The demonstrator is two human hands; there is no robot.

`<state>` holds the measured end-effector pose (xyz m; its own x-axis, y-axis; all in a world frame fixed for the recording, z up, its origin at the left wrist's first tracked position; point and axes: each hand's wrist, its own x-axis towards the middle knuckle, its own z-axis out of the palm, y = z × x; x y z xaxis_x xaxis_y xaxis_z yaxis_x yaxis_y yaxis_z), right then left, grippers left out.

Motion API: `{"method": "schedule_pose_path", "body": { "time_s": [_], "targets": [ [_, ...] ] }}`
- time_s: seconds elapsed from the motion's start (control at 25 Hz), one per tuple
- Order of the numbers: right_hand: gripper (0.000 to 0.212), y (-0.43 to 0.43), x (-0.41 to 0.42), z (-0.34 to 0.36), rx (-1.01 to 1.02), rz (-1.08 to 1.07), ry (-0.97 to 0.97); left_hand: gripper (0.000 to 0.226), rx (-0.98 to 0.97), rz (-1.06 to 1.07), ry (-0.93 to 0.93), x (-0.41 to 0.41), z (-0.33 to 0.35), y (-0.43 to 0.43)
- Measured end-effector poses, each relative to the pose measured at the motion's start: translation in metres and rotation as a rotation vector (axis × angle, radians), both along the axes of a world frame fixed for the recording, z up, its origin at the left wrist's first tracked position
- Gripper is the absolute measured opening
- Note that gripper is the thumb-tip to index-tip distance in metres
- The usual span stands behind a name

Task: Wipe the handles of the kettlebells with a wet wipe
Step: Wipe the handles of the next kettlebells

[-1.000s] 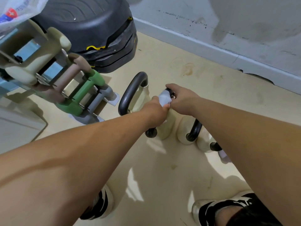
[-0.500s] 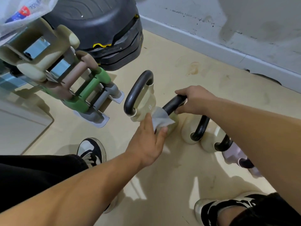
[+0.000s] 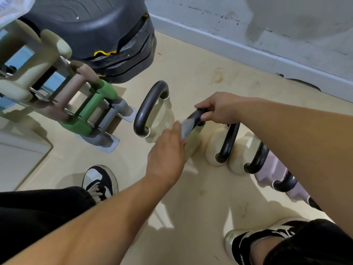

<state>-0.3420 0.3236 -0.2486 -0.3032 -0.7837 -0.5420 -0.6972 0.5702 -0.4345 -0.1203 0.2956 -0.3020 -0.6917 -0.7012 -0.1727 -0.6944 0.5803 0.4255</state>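
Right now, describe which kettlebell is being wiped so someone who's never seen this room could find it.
Start at the dumbbell rack on the left, then follow the row of kettlebells along the floor to its right. It is the second kettlebell, cream-bodied. Unlike its neighbours, the right hand grips its dark handle while the left hand presses a wet wipe against it.

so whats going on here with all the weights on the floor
A person is cleaning a row of kettlebells on the floor. The right hand grips the far end of one dark handle to steady it, while the left hand presses a wet wipe against that handle's near side. The kettlebell marked 8 stands just to its left, untouched right now.
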Motion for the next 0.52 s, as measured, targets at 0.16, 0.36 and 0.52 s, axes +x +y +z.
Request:
{"method": "schedule_pose_path", "body": {
  "time_s": [0.16,0.36,0.52],
  "targets": [
    [0.049,-0.002,0.003,-0.002,-0.004,-0.008,0.031,0.032,0.080,0.131,0.007,0.031,-0.002,0.007],
    [0.055,-0.003,0.004,0.002,0.102,0.058,0.019,0.029,-0.018,-0.063,-0.307,-0.065,0.026,-0.021],
    [0.050,-0.006,0.011,0.012,0.151,0.058,-0.011,0.044,-0.013,-0.035,-0.233,-0.085,0.027,-0.017]
  ]
}}
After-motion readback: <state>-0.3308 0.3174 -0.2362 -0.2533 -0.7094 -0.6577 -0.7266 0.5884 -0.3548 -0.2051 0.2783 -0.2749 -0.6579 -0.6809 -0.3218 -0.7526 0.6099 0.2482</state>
